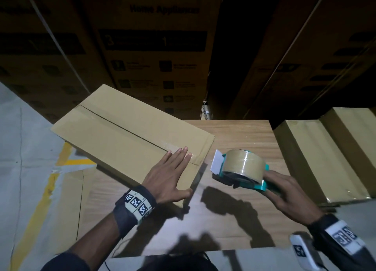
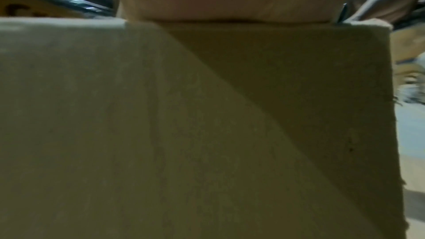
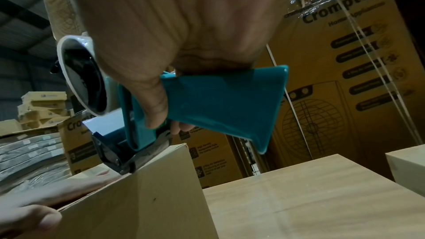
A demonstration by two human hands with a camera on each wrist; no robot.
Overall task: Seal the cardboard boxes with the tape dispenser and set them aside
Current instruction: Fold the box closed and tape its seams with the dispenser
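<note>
Printed cartons [image 1: 154, 47], perhaps stacked, behind.

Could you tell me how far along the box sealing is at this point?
Done, it seems: clear tape runs along the centre seam of the flat box on the table. In hand: the left hand lies flat on that box's near end, while the right hand grips the tape dispenser just off its edge. Left: setting this box aside. Whether the boxes at right are sealed is unclear.

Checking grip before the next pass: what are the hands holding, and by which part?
The right hand grips the tape dispenser by its teal handle. The left hand holds nothing; it rests flat on the cardboard box near its taped end.
</note>
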